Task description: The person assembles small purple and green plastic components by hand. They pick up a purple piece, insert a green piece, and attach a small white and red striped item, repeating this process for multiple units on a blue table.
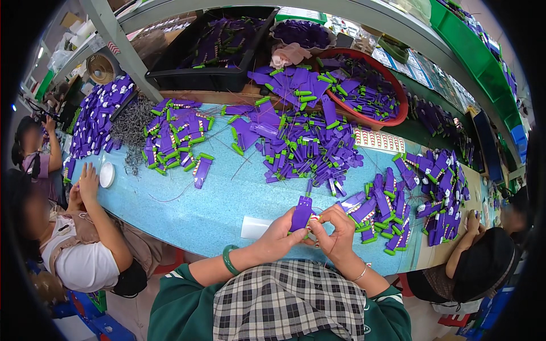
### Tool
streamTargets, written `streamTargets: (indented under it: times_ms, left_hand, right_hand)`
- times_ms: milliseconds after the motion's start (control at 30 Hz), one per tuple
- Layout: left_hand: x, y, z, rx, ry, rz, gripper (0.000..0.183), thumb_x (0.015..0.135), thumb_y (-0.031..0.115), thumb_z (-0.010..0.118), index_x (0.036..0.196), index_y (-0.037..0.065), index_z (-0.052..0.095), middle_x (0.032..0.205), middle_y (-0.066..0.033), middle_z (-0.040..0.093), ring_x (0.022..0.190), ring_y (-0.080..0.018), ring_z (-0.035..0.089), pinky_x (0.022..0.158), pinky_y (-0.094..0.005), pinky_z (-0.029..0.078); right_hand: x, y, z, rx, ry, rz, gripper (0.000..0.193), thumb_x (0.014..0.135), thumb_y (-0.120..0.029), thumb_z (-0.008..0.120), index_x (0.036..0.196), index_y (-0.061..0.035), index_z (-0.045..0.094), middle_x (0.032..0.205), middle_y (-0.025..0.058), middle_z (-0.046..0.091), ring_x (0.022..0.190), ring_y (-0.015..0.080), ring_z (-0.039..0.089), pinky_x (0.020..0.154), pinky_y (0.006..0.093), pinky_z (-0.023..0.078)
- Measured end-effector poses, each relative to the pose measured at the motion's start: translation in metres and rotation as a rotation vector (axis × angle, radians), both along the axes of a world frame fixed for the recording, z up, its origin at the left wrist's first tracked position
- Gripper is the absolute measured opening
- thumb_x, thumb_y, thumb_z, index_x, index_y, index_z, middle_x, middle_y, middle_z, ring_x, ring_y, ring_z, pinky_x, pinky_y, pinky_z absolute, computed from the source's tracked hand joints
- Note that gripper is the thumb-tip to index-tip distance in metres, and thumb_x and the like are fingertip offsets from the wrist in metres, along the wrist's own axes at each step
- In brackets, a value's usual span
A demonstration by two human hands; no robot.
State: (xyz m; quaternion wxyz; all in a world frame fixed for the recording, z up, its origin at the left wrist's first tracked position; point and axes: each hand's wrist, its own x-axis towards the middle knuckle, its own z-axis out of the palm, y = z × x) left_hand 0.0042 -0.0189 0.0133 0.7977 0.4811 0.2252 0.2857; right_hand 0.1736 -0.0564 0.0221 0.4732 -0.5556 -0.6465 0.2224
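Observation:
My left hand (280,236) is closed on a flat purple plastic piece (302,213) with a narrow tongue pointing away from me. At its lower right edge my right hand (335,228) pinches a small red-and-white striped sticker (314,218), which touches the piece. Fingertips hide part of both. Just beyond my hands lies a heap of loose purple parts (315,148). To the right of my right hand is a pile of purple pieces with green ends and striped stickers (378,213). A white card (254,227) lies beside my left hand.
Past the heap is a sticker sheet (378,140). A red basin (401,94) and a black crate (196,79) hold purple parts. More striped pieces (176,136) and thin wires lie left on the blue table (187,196). Co-workers sit at both sides; a metal shelf frame (122,48) rises behind.

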Motion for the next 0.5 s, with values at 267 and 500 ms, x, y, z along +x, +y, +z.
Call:
streamTargets:
  times_ms: [267, 500]
  left_hand:
    - [0.008, 0.001, -0.009, -0.69, -0.216, -0.24, 0.039, 0.099, 0.04, 0.035, 0.096, 0.005, 0.052, 0.072, -0.0055, 0.051, 0.06, -0.0192, 0.051, 0.052, -0.0325, 0.041]
    - [0.014, 0.004, -0.001, -0.761, -0.217, -0.563, 0.056, 0.097, 0.047, 0.034, 0.063, 0.005, 0.046, 0.05, -0.0004, 0.037, 0.039, -0.0076, 0.032, 0.034, -0.0213, 0.02]
  right_hand:
    - [-0.006, 0.009, 0.01, -0.284, 0.175, 0.206, 0.042, 0.071, -0.028, 0.076, 0.098, 0.0004, 0.061, 0.097, 0.0117, 0.061, 0.086, 0.0246, 0.062, 0.075, 0.033, 0.049]
    - [-0.002, 0.003, 0.004, -0.442, 0.621, 0.273, 0.022, 0.087, -0.018, 0.06, 0.087, 0.0028, 0.067, 0.09, 0.0099, 0.066, 0.088, 0.0159, 0.061, 0.079, 0.0299, 0.047]
